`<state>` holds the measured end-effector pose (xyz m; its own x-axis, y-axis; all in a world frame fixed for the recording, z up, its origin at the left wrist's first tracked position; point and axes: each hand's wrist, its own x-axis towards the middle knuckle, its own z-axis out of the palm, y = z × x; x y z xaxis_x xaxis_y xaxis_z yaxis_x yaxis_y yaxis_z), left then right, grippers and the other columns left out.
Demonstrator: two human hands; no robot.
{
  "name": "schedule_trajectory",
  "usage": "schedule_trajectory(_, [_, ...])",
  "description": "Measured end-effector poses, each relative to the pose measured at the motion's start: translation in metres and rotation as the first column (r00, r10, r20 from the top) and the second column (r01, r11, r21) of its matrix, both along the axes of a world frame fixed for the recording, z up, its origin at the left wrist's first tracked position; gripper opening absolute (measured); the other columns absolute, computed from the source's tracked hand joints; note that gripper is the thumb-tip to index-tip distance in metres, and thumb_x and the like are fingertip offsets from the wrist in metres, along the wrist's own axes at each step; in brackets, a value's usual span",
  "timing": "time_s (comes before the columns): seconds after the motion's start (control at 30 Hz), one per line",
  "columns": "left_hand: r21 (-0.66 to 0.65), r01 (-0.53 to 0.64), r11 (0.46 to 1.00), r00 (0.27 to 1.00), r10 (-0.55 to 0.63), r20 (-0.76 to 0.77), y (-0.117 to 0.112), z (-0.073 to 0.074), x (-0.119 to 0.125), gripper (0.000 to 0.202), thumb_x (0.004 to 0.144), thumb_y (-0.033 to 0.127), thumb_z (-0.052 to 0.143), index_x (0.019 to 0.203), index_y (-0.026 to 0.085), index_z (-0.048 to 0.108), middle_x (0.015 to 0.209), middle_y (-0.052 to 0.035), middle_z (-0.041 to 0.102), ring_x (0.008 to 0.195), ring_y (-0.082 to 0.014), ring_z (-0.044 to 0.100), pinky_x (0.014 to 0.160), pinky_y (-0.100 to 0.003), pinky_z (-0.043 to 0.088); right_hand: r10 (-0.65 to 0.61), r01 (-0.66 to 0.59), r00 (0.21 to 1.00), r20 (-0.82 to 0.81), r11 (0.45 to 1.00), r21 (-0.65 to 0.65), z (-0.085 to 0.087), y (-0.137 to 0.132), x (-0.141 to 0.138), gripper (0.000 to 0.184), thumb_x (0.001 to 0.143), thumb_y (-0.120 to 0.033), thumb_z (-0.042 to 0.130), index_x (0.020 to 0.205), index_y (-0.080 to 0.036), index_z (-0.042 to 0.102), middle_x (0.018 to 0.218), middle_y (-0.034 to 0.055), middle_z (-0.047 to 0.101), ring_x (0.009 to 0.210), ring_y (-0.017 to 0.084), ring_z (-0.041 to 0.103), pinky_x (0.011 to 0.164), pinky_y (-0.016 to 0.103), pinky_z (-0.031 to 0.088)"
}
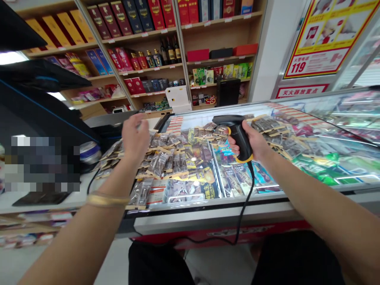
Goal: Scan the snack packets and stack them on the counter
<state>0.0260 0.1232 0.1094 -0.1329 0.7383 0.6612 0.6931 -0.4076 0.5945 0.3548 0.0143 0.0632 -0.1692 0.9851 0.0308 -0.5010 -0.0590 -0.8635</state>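
A black and yellow handheld barcode scanner (242, 138) is gripped by my right hand (252, 138), its head pointing left above a glass-topped freezer (208, 209). From its handle a black cable (247, 194) hangs down across the freezer front. My left hand (135, 136) is raised over the left side of the glass; its fingers are blurred and partly turned away, so their grip is unclear. Beneath both hands, many small clear packets with tan card strips (160, 162) lie on the glass in loose heaps. More of these packets (267, 124) are piled beyond my right hand.
Wrapped frozen goods (237, 176) show through the glass. At left stand a dark monitor (44, 111) and a round container (89, 152) on a white counter. Shelves with boxes and bottles (170, 51) line the back, beside a white pillar (268, 51). A red and yellow poster (323, 39) hangs right.
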Motion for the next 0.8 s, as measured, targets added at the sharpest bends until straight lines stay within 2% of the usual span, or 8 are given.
schedule_trajectory(0.13, [-0.146,0.298,0.943,0.953,-0.285,0.104,-0.02,-0.025,0.091,0.035,0.088,0.026,0.055,0.117,0.014,0.071,0.122,-0.0131,0.071,0.11,-0.0238,0.067,0.1,-0.036,0.05,-0.097,0.096,0.995,0.027,0.995,0.014,-0.006,-0.013,0.039,0.049,0.093,-0.068,0.053,0.094,-0.019,0.061,0.064,-0.0002,0.053,0.046,0.013,0.044,0.041,0.025,0.04])
schedule_trajectory(0.2, [-0.25,0.328,0.911,0.943,-0.301,0.142,-0.023,-0.041,0.126,0.033,0.086,0.024,0.058,0.115,0.014,0.071,0.121,-0.0147,0.071,0.111,-0.0256,0.067,0.103,-0.039,0.049,-0.124,0.124,0.992,0.01,0.992,0.01,-0.013,-0.018,0.051,0.049,0.093,-0.067,0.053,0.094,-0.019,0.062,0.064,0.0,0.053,0.046,0.012,0.044,0.041,0.024,0.04])
schedule_trajectory(0.3, [-0.365,0.25,0.897,0.959,-0.179,0.219,-0.02,-0.062,0.157,0.035,0.085,0.02,0.059,0.117,0.015,0.07,0.127,-0.0169,0.069,0.123,-0.0279,0.063,0.109,-0.04,0.046,-0.129,0.129,0.991,-0.021,0.991,-0.018,-0.023,-0.021,0.06,0.049,0.094,-0.066,0.052,0.096,-0.018,0.062,0.064,-0.0001,0.054,0.046,0.012,0.044,0.041,0.024,0.041])
schedule_trajectory(0.4, [-0.46,0.197,0.866,0.952,-0.056,0.302,-0.015,-0.074,0.168,0.038,0.084,0.018,0.06,0.121,0.016,0.069,0.129,-0.0161,0.069,0.129,-0.0287,0.061,0.111,-0.041,0.044,-0.116,0.115,0.993,-0.023,0.993,-0.033,-0.029,-0.02,0.063,0.049,0.095,-0.067,0.052,0.098,-0.019,0.061,0.064,-0.0004,0.054,0.046,0.013,0.046,0.041,0.024,0.042])
schedule_trajectory(0.47, [-0.498,0.253,0.829,0.919,-0.045,0.392,-0.012,-0.08,0.169,0.038,0.084,0.018,0.06,0.122,0.018,0.069,0.123,-0.0141,0.071,0.125,-0.0294,0.064,0.107,-0.042,0.048,-0.1,0.099,0.995,-0.014,0.994,-0.036,-0.031,-0.017,0.063,0.049,0.095,-0.066,0.052,0.1,-0.019,0.061,0.064,-0.0005,0.055,0.047,0.012,0.048,0.042,0.024,0.043])
schedule_trajectory(0.57, [-0.482,0.399,0.78,0.804,-0.045,0.592,-0.008,-0.084,0.167,0.028,0.085,0.016,0.059,0.11,0.021,0.07,0.111,-0.0098,0.075,0.115,-0.0262,0.069,0.1,-0.041,0.054,-0.073,0.073,0.997,0.005,0.996,-0.055,-0.031,-0.015,0.061,0.049,0.096,-0.066,0.051,0.102,-0.018,0.061,0.065,-0.0001,0.056,0.047,0.012,0.049,0.042,0.024,0.043])
schedule_trajectory(0.67, [-0.409,0.497,0.765,0.65,-0.016,0.76,-0.006,-0.084,0.164,0.009,0.087,0.015,0.059,0.088,0.02,0.066,0.104,-0.0082,0.074,0.109,-0.0193,0.071,0.1,-0.035,0.055,-0.066,0.067,0.998,0.014,0.995,-0.069,-0.031,-0.016,0.058,0.048,0.096,-0.065,0.051,0.103,-0.018,0.062,0.065,0.0005,0.057,0.047,0.013,0.049,0.042,0.024,0.042])
schedule_trajectory(0.8, [-0.376,0.517,0.769,0.534,0.054,0.844,-0.011,-0.076,0.159,0.018,0.084,0.013,0.069,0.074,0.02,0.056,0.087,-0.0055,0.071,0.104,-0.0192,0.071,0.096,-0.037,0.059,-0.045,0.046,0.999,0.023,0.997,-0.065,-0.032,-0.019,0.054,0.048,0.096,-0.065,0.052,0.103,-0.018,0.062,0.064,0.0002,0.057,0.047,0.013,0.048,0.042,0.024,0.041])
